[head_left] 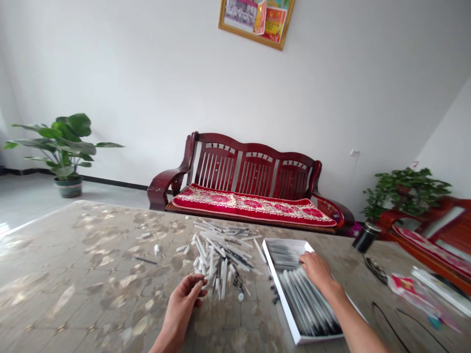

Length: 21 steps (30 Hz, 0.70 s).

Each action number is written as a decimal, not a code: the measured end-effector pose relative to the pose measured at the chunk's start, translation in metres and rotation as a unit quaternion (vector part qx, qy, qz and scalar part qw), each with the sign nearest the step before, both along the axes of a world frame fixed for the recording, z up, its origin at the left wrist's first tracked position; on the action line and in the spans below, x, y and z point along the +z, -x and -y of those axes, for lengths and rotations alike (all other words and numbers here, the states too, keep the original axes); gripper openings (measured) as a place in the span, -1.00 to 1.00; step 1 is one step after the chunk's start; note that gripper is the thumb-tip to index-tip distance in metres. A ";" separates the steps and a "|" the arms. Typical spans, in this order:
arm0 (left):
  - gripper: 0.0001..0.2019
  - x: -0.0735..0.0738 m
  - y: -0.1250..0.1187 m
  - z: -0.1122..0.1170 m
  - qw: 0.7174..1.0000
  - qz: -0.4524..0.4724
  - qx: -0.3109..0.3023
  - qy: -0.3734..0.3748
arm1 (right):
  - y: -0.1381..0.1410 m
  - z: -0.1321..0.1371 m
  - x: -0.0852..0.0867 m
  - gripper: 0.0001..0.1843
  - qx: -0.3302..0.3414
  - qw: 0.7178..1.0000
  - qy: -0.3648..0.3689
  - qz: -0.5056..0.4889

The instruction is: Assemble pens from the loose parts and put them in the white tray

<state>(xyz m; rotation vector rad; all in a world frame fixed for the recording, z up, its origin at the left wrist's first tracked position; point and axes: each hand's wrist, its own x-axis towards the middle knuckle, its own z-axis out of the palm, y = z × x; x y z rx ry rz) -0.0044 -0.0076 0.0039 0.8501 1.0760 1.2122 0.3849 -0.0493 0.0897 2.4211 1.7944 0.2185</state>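
A patterned counter point(110, 294) is spread across the foreground. On its right side a shallow white box point(289, 312) is set, in which slim pens point(307, 296) are laid in two groups. Left of the box, near the middle, loose tubes point(208, 245) are heaped at all angles.

Both hands are bare. The right hand point(316, 267) is bent over the far right part of the box; whether a pen is gripped cannot be made out. The left hand point(187, 294) is curled beside the heap's near edge, its fingertips drawn together; whether anything is pinched is unclear.

If the box's rim were caught by the right wrist or forearm, the box could be tilted and the pens' rows upset. If the heap were brushed, tubes could be rolled away. The black bits point(274, 289) along the box's left wall could be knocked and scattered. Most easily overlooked, perhaps, is a thin dark stick point(145, 260), isolated toward the left.
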 end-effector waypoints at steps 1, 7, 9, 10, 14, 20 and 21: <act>-0.49 0.000 0.000 0.000 1.000 -0.001 0.003 0.000 | 0.000 -0.001 0.000 -0.70 0.007 1.000 0.004 0.002; -0.55 0.003 -0.002 0.003 1.000 0.003 0.020 -0.001 | 0.010 -0.009 0.003 -0.63 0.021 1.000 -0.008 -0.003; -0.58 0.005 -0.003 0.003 1.000 0.000 0.027 -0.008 | 0.029 -0.013 0.000 -0.65 0.028 0.999 -0.021 -0.013; -0.60 0.005 -0.003 0.003 0.999 -0.004 0.029 -0.013 | 0.043 -0.015 -0.004 -0.67 0.035 0.999 -0.027 -0.030; -0.67 0.003 -0.003 0.001 0.997 -0.048 0.036 -0.043 | 0.126 -0.014 -0.029 -0.78 0.100 0.976 -0.039 -0.189; -0.81 -0.001 0.002 0.000 0.982 -0.139 0.052 -0.119 | 0.225 -0.010 -0.047 -0.84 0.102 0.979 -0.019 -0.176; -0.83 0.000 0.002 0.000 0.979 -0.148 0.057 -0.131 | 0.232 -0.012 -0.047 -0.82 0.098 0.981 -0.008 -0.168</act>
